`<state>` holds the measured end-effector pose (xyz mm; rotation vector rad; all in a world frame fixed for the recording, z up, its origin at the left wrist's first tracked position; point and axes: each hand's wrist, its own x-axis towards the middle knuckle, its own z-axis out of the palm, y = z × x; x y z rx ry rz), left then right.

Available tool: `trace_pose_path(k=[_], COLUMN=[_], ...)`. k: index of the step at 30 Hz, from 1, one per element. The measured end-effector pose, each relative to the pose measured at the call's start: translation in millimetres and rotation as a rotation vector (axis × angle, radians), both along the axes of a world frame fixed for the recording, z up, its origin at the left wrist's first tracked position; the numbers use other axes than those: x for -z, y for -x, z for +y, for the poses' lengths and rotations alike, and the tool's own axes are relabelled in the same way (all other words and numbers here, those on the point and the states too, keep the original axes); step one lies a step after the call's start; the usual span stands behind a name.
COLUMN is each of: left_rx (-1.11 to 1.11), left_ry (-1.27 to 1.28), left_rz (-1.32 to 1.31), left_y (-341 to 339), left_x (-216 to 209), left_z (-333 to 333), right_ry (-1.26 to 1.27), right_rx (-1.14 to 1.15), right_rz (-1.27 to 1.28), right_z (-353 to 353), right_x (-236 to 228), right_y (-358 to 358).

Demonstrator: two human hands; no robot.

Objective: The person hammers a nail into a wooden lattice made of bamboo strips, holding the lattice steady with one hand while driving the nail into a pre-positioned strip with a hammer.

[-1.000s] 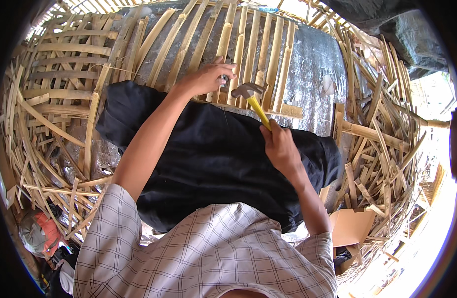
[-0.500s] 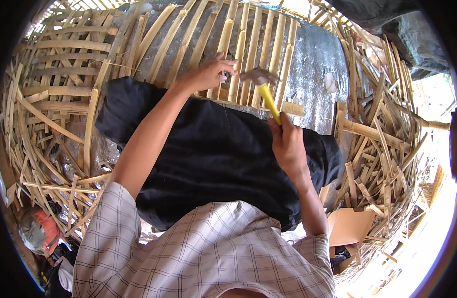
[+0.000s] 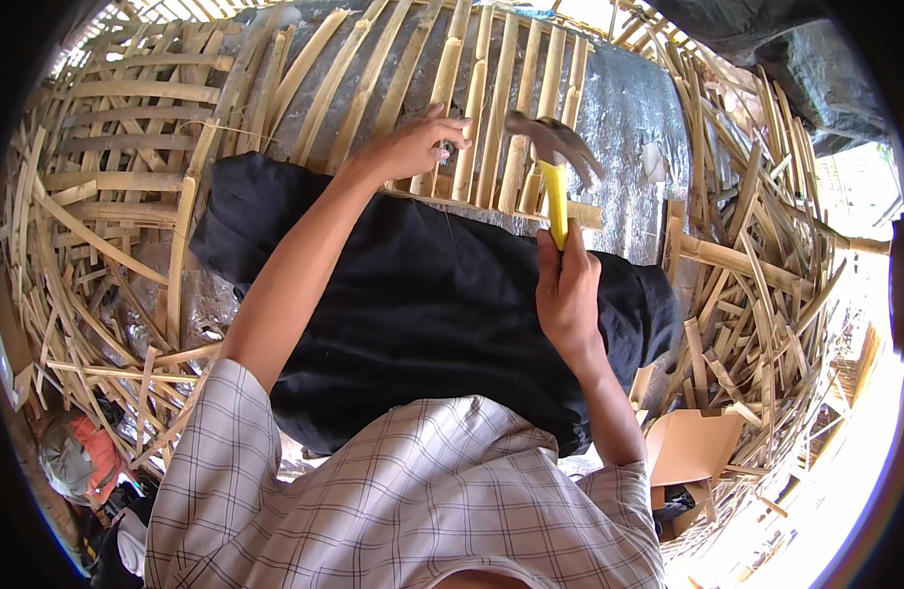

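Gripping hammer [image 3: 550, 162] above slats [image 3: 491, 118], right hand [image 3: 567, 294]

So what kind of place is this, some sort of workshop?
Most likely an open-air bamboo craft workshop. Split bamboo slats lie in rows across the work surface, loose bamboo strips are heaped all around, and the right hand holds a yellow-handled hammer over them.

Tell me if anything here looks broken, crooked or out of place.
Nothing looks broken. The right hand holds a yellow-handled hammer above the bamboo slats, where the left hand rests. Loose strips lie scattered around.
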<state>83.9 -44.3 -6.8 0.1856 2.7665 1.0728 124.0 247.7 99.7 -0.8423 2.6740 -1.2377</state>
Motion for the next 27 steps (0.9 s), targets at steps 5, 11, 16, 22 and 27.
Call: trace_pose_path(k=[5, 11, 16, 22, 27], left_rx=[0.007, -0.029, -0.011, -0.027, 0.011], left_ry=[0.021, -0.053, -0.014, -0.027, -0.033], left_rz=[0.008, 0.017, 0.005, -0.017, -0.004], left_y=[7, -2, 4, -1, 6], left_x=[8, 8, 6, 1, 4], left_z=[3, -1, 2, 0, 0], right_ry=[-0.438, -0.144, -0.215, -0.139, -0.148], right_rx=[-0.153, -0.038, -0.039, -0.081, -0.016], right_rz=[0.114, -0.026, -0.047, -0.045, -0.080], right_z=[20, 4, 9, 0, 2], right_x=[34, 0, 37, -2, 29], right_y=[-2, 4, -8, 3, -4])
